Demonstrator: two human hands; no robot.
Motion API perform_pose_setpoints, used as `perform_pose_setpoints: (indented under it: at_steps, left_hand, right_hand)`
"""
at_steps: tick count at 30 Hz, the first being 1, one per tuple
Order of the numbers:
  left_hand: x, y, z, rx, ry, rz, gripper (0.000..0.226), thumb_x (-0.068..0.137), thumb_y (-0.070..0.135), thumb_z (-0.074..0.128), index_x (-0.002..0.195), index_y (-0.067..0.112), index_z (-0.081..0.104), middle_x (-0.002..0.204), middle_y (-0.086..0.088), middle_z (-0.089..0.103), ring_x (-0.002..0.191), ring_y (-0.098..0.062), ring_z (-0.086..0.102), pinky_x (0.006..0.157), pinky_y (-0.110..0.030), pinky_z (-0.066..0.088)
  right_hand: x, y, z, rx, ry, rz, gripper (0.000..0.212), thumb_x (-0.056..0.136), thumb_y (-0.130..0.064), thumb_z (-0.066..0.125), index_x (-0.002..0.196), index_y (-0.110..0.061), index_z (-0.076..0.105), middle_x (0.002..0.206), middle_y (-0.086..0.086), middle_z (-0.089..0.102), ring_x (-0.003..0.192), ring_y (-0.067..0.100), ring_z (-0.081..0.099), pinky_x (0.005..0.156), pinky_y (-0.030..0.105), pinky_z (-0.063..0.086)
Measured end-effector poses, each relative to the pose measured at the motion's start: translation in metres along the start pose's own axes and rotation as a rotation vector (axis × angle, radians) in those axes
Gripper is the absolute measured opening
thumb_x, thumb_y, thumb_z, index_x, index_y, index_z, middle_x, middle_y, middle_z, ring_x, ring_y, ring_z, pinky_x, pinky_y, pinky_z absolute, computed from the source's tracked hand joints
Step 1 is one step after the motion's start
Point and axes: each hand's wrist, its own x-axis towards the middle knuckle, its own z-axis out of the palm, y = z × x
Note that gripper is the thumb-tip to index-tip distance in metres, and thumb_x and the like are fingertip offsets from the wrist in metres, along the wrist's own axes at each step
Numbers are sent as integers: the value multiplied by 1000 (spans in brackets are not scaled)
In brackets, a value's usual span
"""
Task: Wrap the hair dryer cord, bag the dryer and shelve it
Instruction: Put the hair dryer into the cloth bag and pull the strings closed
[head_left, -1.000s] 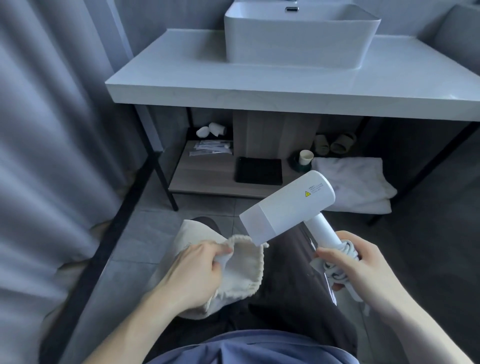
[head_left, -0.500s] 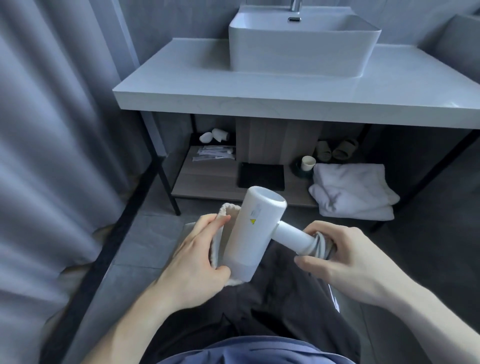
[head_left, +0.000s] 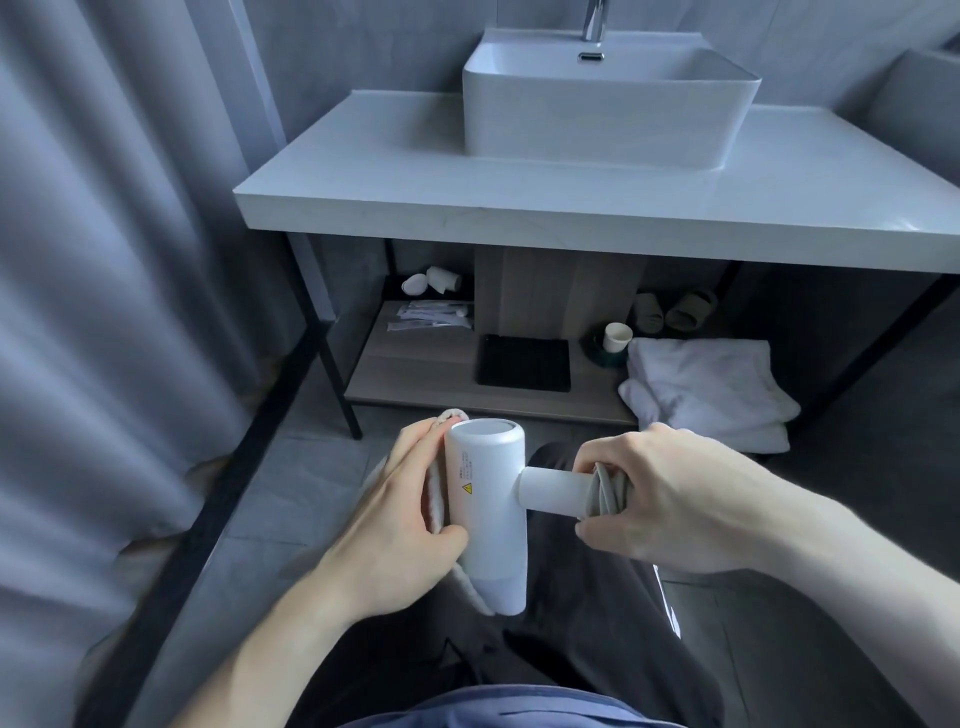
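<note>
1. White plastic hair dryer (head_left: 488, 514) held above the lap in dark trousers (head_left: 582, 649), barrel roughly upright, flat round end toward the vanity, handle sticking out sideways to the right.
2. Right hand (head_left: 670, 499) clenched around the handle end and the grey cord (head_left: 605, 493) coiled there; thumb underneath, fingers over the top.
3. Left hand (head_left: 400, 519) just left of the dryer barrel, grasping the rim of a cream cloth drawstring bag (head_left: 434, 504); thumb pressed vs. the barrel's lower part, fingers along the bag edge.
4. Bag squeezed btw. left hand and barrel; bit of rim showing above the fingertips at the barrel's top, another bit below the dryer's lower end. Cannot tell if the nose of the dryer is inside the bag mouth.
5. Beyond the dryer: white stone vanity counter (head_left: 571, 208) w/ white rectangular basin (head_left: 597, 119) on top.
6. Under the counter, wooden lower shelf (head_left: 415, 379): black flat mat (head_left: 523, 362) straight beyond the dryer, folded white towels (head_left: 711, 389) to its right, small white cup (head_left: 617, 336) btw. mat and towels.
7. Grey curtain (head_left: 114, 260) well left of the dryer.
</note>
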Motion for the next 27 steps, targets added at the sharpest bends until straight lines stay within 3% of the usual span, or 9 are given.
perform_pose_setpoints:
  at_steps: [6,8,10,13,17,21,27]
  left_hand:
    - [0,-1,4,-89,64,21,98,71,6,61,161,36,37,161,32,33,155,3,30,126,-44,36]
    - [0,-1,4,-129,76,18,98,69,5,61,159,38,40,161,32,35,153,-3,37,122,-48,42]
    - [1,-2,4,-170,103,20,98,67,4,61,157,39,44,161,28,38,151,-10,44,119,-52,45]
    - [3,-3,7,-184,137,38,95,66,3,62,155,33,48,161,23,41,151,-14,45,120,-54,44]
    - [6,-1,10,-140,165,73,92,68,-1,65,154,27,50,160,18,43,153,-10,40,122,-43,41]
    - [7,2,9,-45,151,127,89,71,-6,67,152,27,52,154,30,42,146,1,44,116,-23,41]
    - [6,14,-2,70,47,154,89,69,1,62,149,40,50,150,29,47,138,0,51,111,-29,46]
  right_hand:
    - [3,-12,-17,-141,2,-15,25,77,-46,64,97,-31,66,77,0,61,83,19,63,68,33,54]
    - [3,-15,-23,-185,-2,-22,22,76,-43,64,93,-29,66,75,0,58,75,17,60,62,33,52]
    - [4,-18,-28,-234,-18,-34,19,76,-40,64,88,-26,65,72,0,58,69,16,59,53,29,40]
    - [4,-24,-32,-286,-54,-61,14,74,-35,63,81,-22,62,71,-1,58,75,21,63,52,29,36]
    - [6,-35,-37,-331,-92,-88,15,76,-29,63,71,-18,53,65,-1,52,58,19,48,49,29,33]
    - [6,-46,-40,-372,-137,-106,20,78,-26,63,69,-17,47,65,-1,47,55,17,42,48,29,29]
    - [13,-51,-39,-355,-224,-64,10,78,-26,62,76,-18,58,71,-3,55,60,16,49,49,26,32]
